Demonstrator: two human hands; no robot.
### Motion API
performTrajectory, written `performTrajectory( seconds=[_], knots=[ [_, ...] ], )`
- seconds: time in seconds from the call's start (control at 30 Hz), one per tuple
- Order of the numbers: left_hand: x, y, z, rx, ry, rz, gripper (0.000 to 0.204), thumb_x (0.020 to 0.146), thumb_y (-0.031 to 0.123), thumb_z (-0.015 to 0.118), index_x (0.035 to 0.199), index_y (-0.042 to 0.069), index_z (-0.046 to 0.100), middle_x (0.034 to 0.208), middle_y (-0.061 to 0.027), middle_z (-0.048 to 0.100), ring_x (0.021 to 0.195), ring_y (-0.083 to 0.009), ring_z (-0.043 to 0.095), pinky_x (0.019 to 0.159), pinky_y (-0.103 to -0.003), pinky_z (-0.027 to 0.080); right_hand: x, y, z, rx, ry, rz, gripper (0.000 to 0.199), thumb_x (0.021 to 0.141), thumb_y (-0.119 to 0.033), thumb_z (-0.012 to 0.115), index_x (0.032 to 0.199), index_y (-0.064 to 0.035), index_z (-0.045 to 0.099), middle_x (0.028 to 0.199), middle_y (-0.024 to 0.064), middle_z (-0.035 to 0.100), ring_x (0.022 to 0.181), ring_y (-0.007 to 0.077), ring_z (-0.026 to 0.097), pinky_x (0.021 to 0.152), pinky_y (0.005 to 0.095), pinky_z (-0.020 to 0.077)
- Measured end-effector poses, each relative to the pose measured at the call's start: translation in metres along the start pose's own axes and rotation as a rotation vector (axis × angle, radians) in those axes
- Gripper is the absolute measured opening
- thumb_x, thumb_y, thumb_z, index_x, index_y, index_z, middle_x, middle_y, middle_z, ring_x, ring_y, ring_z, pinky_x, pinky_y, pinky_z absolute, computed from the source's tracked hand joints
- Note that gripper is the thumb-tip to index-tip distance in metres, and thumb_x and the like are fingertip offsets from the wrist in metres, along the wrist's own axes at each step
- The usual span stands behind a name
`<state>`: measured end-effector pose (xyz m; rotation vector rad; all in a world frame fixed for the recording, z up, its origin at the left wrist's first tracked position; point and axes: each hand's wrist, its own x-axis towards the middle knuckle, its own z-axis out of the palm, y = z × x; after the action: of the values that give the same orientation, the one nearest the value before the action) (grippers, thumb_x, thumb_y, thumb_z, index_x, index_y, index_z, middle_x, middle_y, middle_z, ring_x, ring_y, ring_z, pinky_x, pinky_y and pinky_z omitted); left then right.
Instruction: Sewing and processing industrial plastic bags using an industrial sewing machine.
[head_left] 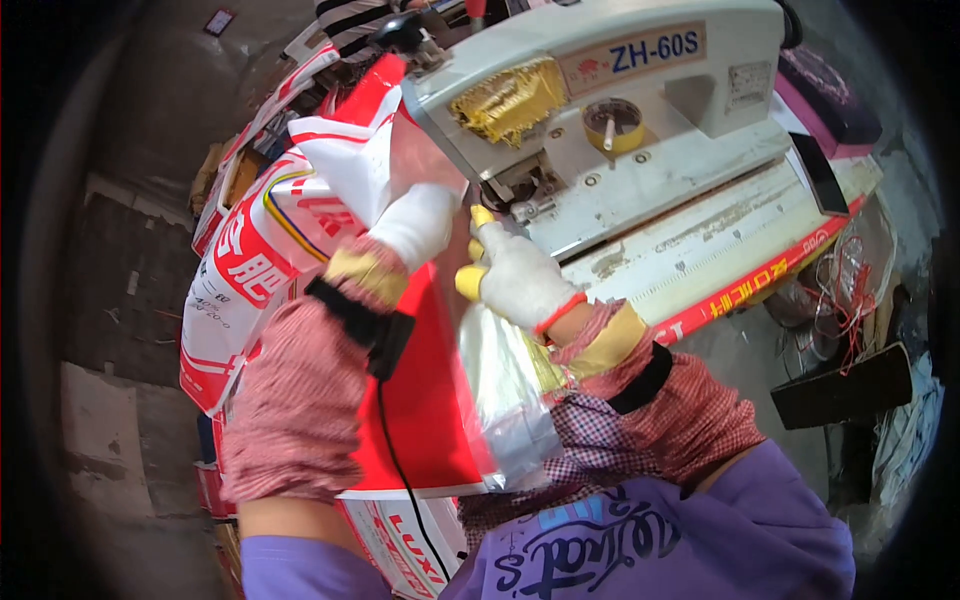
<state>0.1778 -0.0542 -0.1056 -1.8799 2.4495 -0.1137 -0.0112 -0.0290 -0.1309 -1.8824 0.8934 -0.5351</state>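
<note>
A large red and white printed bag [415, 400] with a clear plastic layer stretches before me, up against a pale grey industrial sewing machine [640, 190]. My left hand [415, 225], in a white glove, is closed on the bag's upper part beside the machine's needle area [520, 195]; its fingertips are hidden. To the right, my right hand [525, 270] wears a white glove with yellow fingertips. Its fingers are apart, lying against the bag's edge just below the needle area. Silvery clear plastic [505, 380] bunches beneath my right wrist.
More red and white printed bags [235, 290] lie at the left. On the machine sits a roll of yellow tape [613, 126]. A dark phone-like slab [818, 174] rests at the table's right end, near tangled red cords [850, 290]. A person in striped clothing [352, 25] is at the back.
</note>
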Motion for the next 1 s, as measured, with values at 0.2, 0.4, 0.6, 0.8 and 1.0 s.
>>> performTrajectory(
  seconds=[0.2, 0.4, 0.6, 0.8, 1.0],
  knots=[
    [-0.123, 0.100, -0.179, 0.478, -0.384, 0.181, 0.005, 0.068, 0.006, 0.055, 0.069, 0.009, 0.059, 0.071, -0.0048, 0.059, 0.076, -0.0256, 0.058, 0.068, -0.039, 0.045, 0.046, 0.030, 0.039, -0.733, 0.150, -0.318, 0.046, 0.076, -0.018, 0.050, 0.119, -0.0016, 0.046, 0.128, 0.0198, 0.041, 0.122, 0.0324, 0.036, 0.101, 0.0401, 0.0266],
    [-0.217, 0.065, -0.247, 0.891, 0.423, 0.080, 0.017, 0.072, 0.000, 0.058, 0.089, 0.003, 0.062, 0.109, -0.0126, 0.058, 0.104, -0.0318, 0.052, 0.087, -0.037, 0.043, 0.019, -0.051, 0.118, -0.605, -0.040, -0.669, 0.017, 0.071, -0.016, 0.052, 0.078, -0.0080, 0.065, 0.071, 0.0136, 0.064, 0.061, 0.0332, 0.061, 0.054, 0.0451, 0.0468],
    [-0.378, 0.003, -0.139, 0.468, 0.825, -0.786, 0.046, 0.082, 0.008, 0.056, 0.124, 0.000, 0.040, 0.132, -0.0161, 0.038, 0.115, -0.0271, 0.044, 0.093, -0.034, 0.040, -0.141, -0.139, 0.185, 0.990, -1.654, -0.114, 0.040, 0.087, -0.043, 0.047, 0.109, -0.0104, 0.045, 0.085, 0.0103, 0.057, 0.073, 0.0203, 0.058, 0.065, 0.0309, 0.0497],
    [-0.491, 0.065, 0.015, -0.654, 0.815, -1.609, 0.061, 0.080, 0.029, 0.059, 0.124, -0.007, 0.035, 0.122, -0.0202, 0.044, 0.110, -0.0276, 0.046, 0.092, -0.033, 0.038, -0.158, -0.056, 0.152, 0.529, -1.474, -0.480, 0.037, 0.082, -0.033, 0.056, 0.103, -0.0026, 0.060, 0.097, 0.0084, 0.063, 0.087, 0.0141, 0.057, 0.076, 0.0264, 0.0445],
    [-0.511, 0.161, 0.072, -1.646, 0.970, -1.234, 0.037, 0.090, 0.024, 0.047, 0.113, -0.005, 0.049, 0.108, -0.0100, 0.055, 0.096, -0.0161, 0.053, 0.081, -0.027, 0.043, -0.080, 0.006, 0.038, 0.778, -0.995, -0.068, 0.049, 0.084, -0.036, 0.045, 0.120, -0.0026, 0.045, 0.119, 0.0139, 0.051, 0.108, 0.0233, 0.048, 0.092, 0.0356, 0.0385]
  ],
)
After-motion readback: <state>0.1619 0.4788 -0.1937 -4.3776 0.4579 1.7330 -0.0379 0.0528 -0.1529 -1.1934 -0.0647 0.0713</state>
